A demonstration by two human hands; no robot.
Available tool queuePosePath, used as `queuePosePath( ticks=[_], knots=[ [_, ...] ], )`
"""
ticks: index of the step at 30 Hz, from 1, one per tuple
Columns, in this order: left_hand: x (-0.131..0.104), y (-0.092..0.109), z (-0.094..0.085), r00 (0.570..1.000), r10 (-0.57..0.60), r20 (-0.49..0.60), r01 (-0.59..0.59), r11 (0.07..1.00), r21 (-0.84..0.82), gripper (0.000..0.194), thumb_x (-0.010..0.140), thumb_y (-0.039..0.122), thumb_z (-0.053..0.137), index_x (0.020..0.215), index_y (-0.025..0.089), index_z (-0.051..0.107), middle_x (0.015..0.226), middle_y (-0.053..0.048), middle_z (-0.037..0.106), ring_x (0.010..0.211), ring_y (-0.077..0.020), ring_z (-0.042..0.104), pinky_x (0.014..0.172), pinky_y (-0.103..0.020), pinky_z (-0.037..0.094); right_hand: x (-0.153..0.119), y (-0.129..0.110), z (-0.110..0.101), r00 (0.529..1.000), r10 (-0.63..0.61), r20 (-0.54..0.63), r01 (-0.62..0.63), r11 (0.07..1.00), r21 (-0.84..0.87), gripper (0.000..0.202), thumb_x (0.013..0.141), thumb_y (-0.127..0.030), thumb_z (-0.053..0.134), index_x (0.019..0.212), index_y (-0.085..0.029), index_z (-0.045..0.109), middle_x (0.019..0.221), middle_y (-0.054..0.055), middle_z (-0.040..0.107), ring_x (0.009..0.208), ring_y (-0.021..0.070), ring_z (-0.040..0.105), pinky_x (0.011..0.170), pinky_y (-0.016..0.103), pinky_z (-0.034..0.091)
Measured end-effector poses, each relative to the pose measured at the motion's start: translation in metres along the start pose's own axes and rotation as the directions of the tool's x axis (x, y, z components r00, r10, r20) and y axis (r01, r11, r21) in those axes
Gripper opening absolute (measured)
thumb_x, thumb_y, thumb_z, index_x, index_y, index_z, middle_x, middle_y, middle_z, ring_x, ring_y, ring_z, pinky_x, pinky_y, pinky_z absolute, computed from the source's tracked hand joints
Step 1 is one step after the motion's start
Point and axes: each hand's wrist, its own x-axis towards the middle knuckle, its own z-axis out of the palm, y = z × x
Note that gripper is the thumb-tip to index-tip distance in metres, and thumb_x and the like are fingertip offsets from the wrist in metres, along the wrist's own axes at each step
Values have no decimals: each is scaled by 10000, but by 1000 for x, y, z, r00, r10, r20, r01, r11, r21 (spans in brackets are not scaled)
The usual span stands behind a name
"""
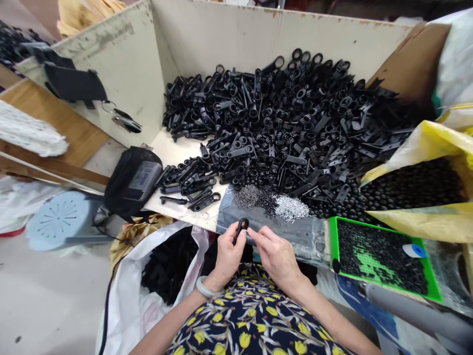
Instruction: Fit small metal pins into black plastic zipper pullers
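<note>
My left hand (228, 252), with a pale bangle at the wrist, is closed on a black ring-ended part (242, 228), held tilted with its ring up. Close beside that ring is my right hand (275, 251), its thumb and index finger near the ring; anything between these fingertips is too small to make out. Beyond the hands, a dark mat (284, 234) bears a pile of small silver pins (290, 206) and heaps of tiny dark pieces (247, 196). Several finished-looking black parts (201, 190) lie on the pale board to the left.
A large heap of black parts (273, 118) fills the pale walled bench (258, 34). At right are a green tray (333, 241) of tiny black pieces and a yellow-edged bag (424, 217). A black pouch (133, 182), white sack (121, 291) and blue stool (59, 219) are at left.
</note>
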Motion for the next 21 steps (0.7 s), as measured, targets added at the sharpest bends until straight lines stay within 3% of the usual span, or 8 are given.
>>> queuePosePath(
  ticks=[3,5,8,10,13,16,19,21],
  knots=[
    [4,1,-12,946,298,128,-317,932,176,275,979,248,550,1206,172,684,1023,-80,781,861,-179,736,790,-259,561,-3,6,-5,998,-50,-42,59,969,240,330,1082,-227,453,1294,-265,704,842,6,611,710,117,616,645,198,491],
    [10,3,-23,904,405,137,-427,865,264,287,969,229,554,1216,177,691,1020,-80,792,845,-182,745,798,-262,568,-6,10,-10,985,-99,-140,126,972,196,351,1063,-172,465,1313,-254,699,858,19,630,739,125,623,660,207,495],
    [28,7,-47,908,380,-179,-284,869,405,257,986,269,530,1146,175,708,947,-58,782,796,-182,723,750,-267,559,-8,17,-15,926,-220,-306,219,975,-40,434,1021,-70,472,1364,-242,673,898,40,671,788,139,633,703,234,487],
    [46,10,-68,841,378,-386,-155,854,497,281,990,320,524,1137,167,708,938,-63,768,820,-207,702,759,-305,547,-4,23,-17,903,-251,-348,231,968,-97,431,1014,-60,485,1355,-236,679,898,40,679,788,137,634,710,236,483],
    [74,13,-98,837,499,-227,-162,621,767,287,964,311,557,1141,196,752,1050,-111,754,1003,-285,655,932,-432,471,12,31,-18,932,-163,-324,158,987,-44,358,1046,-134,480,1317,-226,696,911,40,671,766,129,633,707,233,486],
    [90,13,-112,853,509,-113,-130,417,900,415,948,191,509,1318,205,694,1397,-177,623,1232,-375,531,1015,-540,356,35,38,-21,946,-62,-319,55,998,-29,338,1067,-225,460,1308,-227,697,913,39,653,755,136,633,700,246,484],
    [92,14,-107,842,530,-104,-135,394,909,573,894,114,500,1456,193,578,1566,-194,459,1343,-398,436,1053,-563,302,55,46,-26,940,39,-338,-43,999,-6,339,1048,-305,501,1330,-237,676,894,23,644,705,140,618,681,257,474],
    [94,18,-93,810,579,-93,-201,423,883,527,897,131,524,1411,213,612,1525,-174,500,1357,-376,431,1079,-542,287,64,51,-28,930,121,-348,-114,993,41,338,1020,-352,549,1309,-229,674,777,-16,615,621,134,583,638,257,447]
  ],
)
